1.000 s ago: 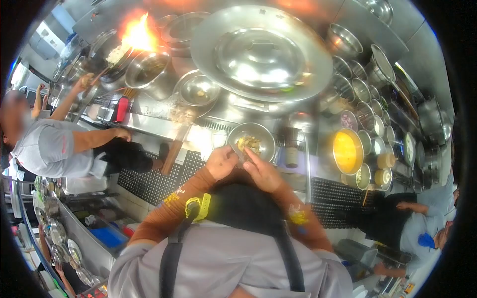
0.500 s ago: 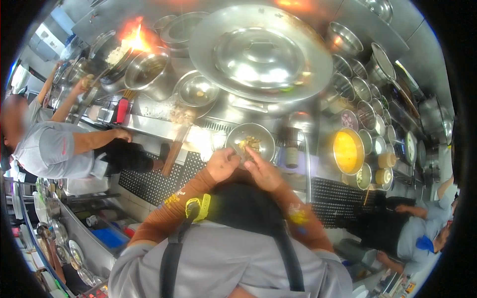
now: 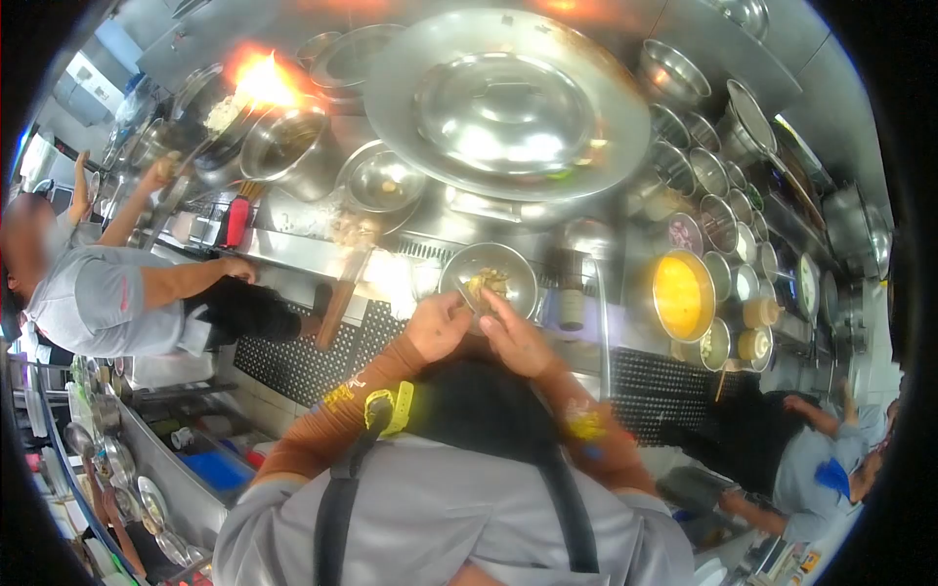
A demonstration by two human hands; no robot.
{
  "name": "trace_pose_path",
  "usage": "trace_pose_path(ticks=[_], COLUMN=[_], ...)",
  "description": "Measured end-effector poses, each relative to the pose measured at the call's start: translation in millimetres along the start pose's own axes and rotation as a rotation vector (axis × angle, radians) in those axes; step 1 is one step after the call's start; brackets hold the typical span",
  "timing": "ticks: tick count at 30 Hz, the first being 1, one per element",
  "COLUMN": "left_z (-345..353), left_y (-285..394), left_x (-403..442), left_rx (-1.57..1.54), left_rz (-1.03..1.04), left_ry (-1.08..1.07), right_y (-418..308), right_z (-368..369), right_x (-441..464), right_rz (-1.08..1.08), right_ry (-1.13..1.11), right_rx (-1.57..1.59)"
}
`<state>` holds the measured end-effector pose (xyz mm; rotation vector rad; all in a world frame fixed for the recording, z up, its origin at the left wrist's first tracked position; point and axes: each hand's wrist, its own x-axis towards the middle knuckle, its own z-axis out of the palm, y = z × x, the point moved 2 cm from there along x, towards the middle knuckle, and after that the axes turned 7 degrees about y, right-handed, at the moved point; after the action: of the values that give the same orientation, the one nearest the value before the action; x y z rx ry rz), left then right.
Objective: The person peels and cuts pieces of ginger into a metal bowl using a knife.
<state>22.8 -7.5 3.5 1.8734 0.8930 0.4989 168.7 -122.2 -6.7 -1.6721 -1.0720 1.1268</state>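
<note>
Directly in front of me is a steel bowl (image 3: 523, 269) with yellow-brown food pieces (image 3: 493, 280), too small to name exactly. My left hand (image 3: 437, 326) is at the bowl's near left rim, its fingers closed in a pinch. Opposite it, my right hand (image 3: 516, 342) leans in from the near right, its fingers bent toward the left fingertips. A thin brownish bit shows between the two sets of fingertips, but I cannot make out its kind. Both hands partly cover the near rim.
Beyond the bowl sits a large wok (image 3: 391, 107) with a steel lid (image 3: 503, 107). Flames (image 3: 269, 80) rise at the far left, beside a co-worker (image 3: 107, 293). A pan of yellow liquid (image 3: 682, 296) and several small containers stand right; a dark bottle (image 3: 572, 303) is nearer. Another person (image 3: 821, 459) is lower right.
My hands stay over the bowl with only slight finger movement. The flames at the left have grown brighter. The person at the lower right has shifted an arm.
</note>
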Motion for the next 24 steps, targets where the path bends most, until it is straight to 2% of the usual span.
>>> trace_pose_path(ticks=[5,17,20,24], left_z=[-1.9,-5.3,-3.6,-4.7], left_y=[-0.8,-5.9,-0.6,-5.3], left_x=[0.2,2.6,1.9,2.8], left_rx=[0.056,-0.010,-0.168,-0.092], left_rz=[0.019,-0.075,-0.064,-0.106], left_ry=[-0.010,-0.061,-0.018,-0.091], right_y=[9.7,-4.8,9.0,4.6], right_z=[6.2,4.6,6.9,5.1], right_x=[3.5,3.7,6.3,4.6], right_rz=[-0.255,-0.187,-0.323,-0.269], right_ry=[0.162,0.142,0.171,0.141], right_rx=[-0.166,-0.274,-0.232,-0.239])
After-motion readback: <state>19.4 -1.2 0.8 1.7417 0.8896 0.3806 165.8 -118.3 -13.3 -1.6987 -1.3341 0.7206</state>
